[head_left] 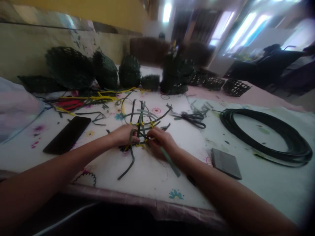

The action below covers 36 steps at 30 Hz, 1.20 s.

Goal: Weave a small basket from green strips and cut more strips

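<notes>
A partly woven piece of dark green strips (pixel 141 123), tied at crossings with yellow bits, lies on the flowered tablecloth between my hands. My left hand (pixel 126 135) is closed at its left side, fingers curled on a dark green strip. From the right, my right hand (pixel 161 139) pinches a strip close to the piece's near edge. One lighter green strip end (pixel 171 162) sticks out beneath my right wrist. Another loose end (pixel 129 167) hangs toward the table's front edge. Blur and my fingers hide the exact grip points.
Black-handled scissors (pixel 193 118) lie right of the weaving. Farther right are a coil of dark strip (pixel 267 137) and a grey block (pixel 225 163). A black phone-like slab (pixel 67 135) and yellow strips (pixel 88 98) lie left. Dark woven baskets (pixel 70 67) line the back.
</notes>
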### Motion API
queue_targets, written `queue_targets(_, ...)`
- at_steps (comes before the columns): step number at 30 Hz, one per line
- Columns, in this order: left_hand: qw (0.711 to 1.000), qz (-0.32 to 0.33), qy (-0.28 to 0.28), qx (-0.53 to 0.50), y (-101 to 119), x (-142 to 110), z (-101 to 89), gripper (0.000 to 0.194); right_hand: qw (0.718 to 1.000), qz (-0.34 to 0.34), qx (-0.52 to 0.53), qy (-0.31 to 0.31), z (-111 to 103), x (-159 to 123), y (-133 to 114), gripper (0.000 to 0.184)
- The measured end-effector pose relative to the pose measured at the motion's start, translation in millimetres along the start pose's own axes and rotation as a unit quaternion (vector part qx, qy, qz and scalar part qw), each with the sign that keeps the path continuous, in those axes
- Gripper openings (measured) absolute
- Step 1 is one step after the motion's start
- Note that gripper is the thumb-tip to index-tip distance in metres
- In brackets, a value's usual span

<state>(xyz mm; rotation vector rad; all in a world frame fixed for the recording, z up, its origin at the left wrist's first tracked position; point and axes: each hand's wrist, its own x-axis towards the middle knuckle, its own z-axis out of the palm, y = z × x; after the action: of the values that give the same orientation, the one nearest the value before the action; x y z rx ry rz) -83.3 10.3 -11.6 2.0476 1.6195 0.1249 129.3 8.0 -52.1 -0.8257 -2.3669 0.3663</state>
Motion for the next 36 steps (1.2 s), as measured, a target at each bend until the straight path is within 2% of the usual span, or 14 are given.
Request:
queue_targets(2, 0.999, 0.012, 0.027, 0.025, 3, -5, 0.9, 0.017, 0.998, -0.046, 0.034, -0.013, -1, 1, 2, 0.022)
queue_targets(4, 0.998, 0.038, 0.047, 0.036, 5, -12, 2.0, 0.013, 0.997, -0.060, 0.032, -0.046, -1, 1, 4, 0.019)
queue_targets(6, 0.992, 0.098, 0.062, 0.046, 6, -22, 3.6, 0.008, 0.996, -0.056, 0.024, -0.062, 0, 2, 5, 0.011)
queue_targets(9, 0.975, 0.188, 0.088, 0.081, 1, -41, 7.2, 0.016, 0.997, -0.045, 0.020, -0.054, 3, 3, 6, 0.011)
queue_targets(12, 0.958, 0.233, 0.112, 0.126, -5, -58, 12.4, 0.023, 0.998, -0.039, 0.018, -0.047, 6, 3, 8, 0.013)
queue_targets(15, 0.944, 0.245, 0.138, 0.175, -7, -69, 18.8, 0.022, 0.998, -0.033, 0.018, -0.044, 9, 3, 9, 0.014)
queue_targets(20, 0.931, 0.231, 0.165, 0.227, 0, -72, 26.2, 0.017, 0.998, -0.031, 0.021, -0.042, 7, 4, 8, 0.015)
queue_targets(23, 0.952, 0.188, 0.167, 0.175, 3, -69, 25.7, 0.021, 0.998, -0.037, 0.027, -0.042, 2, 4, 5, 0.015)
queue_targets(26, 0.975, 0.118, 0.164, 0.096, 2, -65, 21.8, 0.023, 0.998, -0.038, 0.036, -0.041, 0, 5, 4, 0.015)
queue_targets(31, 0.991, -0.010, 0.130, 0.009, -2, -54, 10.0, 0.027, 0.997, -0.033, 0.053, -0.044, 0, 8, 4, 0.014)
queue_targets(34, 0.993, -0.042, 0.101, -0.044, -4, -46, 1.2, 0.025, 0.996, -0.032, 0.070, -0.049, -2, 9, 3, 0.012)
queue_targets(36, 0.994, -0.052, 0.060, -0.069, -5, -39, -3.6, 0.025, 0.995, -0.028, 0.079, -0.051, -3, 9, 3, 0.011)
